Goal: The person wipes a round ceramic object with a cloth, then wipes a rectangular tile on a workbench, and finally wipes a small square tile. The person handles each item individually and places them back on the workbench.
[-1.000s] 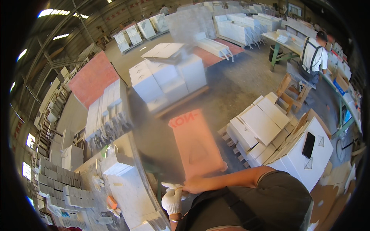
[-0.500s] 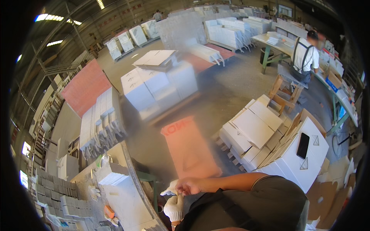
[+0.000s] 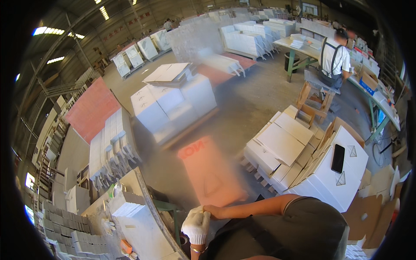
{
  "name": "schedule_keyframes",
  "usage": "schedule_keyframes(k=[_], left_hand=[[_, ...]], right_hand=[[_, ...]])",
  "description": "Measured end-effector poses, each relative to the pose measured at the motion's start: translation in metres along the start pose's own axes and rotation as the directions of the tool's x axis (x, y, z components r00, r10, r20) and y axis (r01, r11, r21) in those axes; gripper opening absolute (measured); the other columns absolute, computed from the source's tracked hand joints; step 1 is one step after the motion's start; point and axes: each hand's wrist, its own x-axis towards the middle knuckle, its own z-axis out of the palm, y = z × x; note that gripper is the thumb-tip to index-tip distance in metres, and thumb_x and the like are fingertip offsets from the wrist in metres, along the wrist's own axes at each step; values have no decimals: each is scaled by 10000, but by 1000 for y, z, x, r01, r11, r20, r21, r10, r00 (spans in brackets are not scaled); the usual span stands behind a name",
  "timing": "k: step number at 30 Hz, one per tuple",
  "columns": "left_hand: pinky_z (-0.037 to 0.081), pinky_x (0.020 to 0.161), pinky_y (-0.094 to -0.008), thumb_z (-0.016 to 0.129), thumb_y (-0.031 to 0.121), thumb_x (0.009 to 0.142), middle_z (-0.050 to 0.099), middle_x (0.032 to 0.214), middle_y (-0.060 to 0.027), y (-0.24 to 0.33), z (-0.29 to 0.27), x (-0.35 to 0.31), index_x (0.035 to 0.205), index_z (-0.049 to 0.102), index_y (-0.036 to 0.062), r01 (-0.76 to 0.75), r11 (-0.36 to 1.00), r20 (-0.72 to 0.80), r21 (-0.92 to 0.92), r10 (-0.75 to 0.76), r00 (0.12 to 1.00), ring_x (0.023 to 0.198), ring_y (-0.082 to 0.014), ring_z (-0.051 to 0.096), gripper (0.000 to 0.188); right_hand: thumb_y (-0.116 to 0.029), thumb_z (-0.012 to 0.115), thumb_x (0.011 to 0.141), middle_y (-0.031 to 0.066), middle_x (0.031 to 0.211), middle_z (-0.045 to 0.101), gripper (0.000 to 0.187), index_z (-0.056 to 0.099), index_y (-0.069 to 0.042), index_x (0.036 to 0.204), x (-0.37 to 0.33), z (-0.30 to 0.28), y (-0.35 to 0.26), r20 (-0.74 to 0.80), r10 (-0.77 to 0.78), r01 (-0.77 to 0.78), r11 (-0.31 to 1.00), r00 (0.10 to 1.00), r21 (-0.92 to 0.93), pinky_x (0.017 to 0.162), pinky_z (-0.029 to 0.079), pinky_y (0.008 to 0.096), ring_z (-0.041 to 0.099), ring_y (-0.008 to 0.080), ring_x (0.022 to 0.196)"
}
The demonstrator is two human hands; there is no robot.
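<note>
My left hand (image 3: pixel 196 226), in a white knit work glove, is raised low in the middle of the head view, its fingers curled closed. Against its fingers lies my bare right hand (image 3: pixel 212 211), reached across my body. The gloved hand hides most of the right hand's fingers. What is between the two hands, if anything, does not show. Left of them runs a workbench (image 3: pixel 149 197) with white slabs (image 3: pixel 138 220) stacked on it. A crumpled white glove (image 3: pixel 108 226) and an orange object (image 3: pixel 125 246) lie beside the slabs.
An orange-red board (image 3: pixel 212 173) lies on the floor ahead. To the right, white boxes (image 3: pixel 277 143) stand on a pallet, and a black phone (image 3: pixel 338 158) rests on one. Large white blocks (image 3: pixel 173 104) stand farther off. A person (image 3: pixel 334 60) works at the far-right table.
My gloved left hand has risen to meet my right hand and now covers its fingers. The white glove material in front of the right fingers no longer shows separately. The view has shifted slightly.
</note>
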Motion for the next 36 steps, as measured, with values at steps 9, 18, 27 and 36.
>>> schedule_keyframes(k=[9,18,27,36], left_hand=[[474,530,-445,777,260,841,608,652,-120,15,-4,-8,648,598,92,37,993,221,108,-60,973,574,-337,606,312],[480,566,-400,773,187,861,610,672,-147,20,-25,4,727,676,49,138,990,260,38,-144,955,596,-335,610,216],[507,593,-326,813,193,848,687,715,-124,16,-36,-20,840,766,34,158,986,233,-44,-143,962,604,-258,643,165],[553,718,-447,696,653,835,732,792,-169,-10,-58,-22,858,780,87,499,789,451,358,-614,648,773,-363,720,573]], right_hand=[[-178,681,895,112,971,723,230,728,-41,1074,3,-60,-80,180,-64,-68,762,982,643,826,517,333,658,185,894],[-241,696,893,72,935,759,237,769,-71,1040,91,-16,-93,197,-213,43,776,957,630,806,513,333,661,200,831],[-211,627,920,128,886,757,215,775,-68,981,57,-4,-58,410,-248,140,951,878,276,763,528,384,665,269,767],[-149,713,711,127,732,701,102,716,-101,801,13,10,-66,380,-144,201,973,914,-114,652,530,415,674,323,705]])
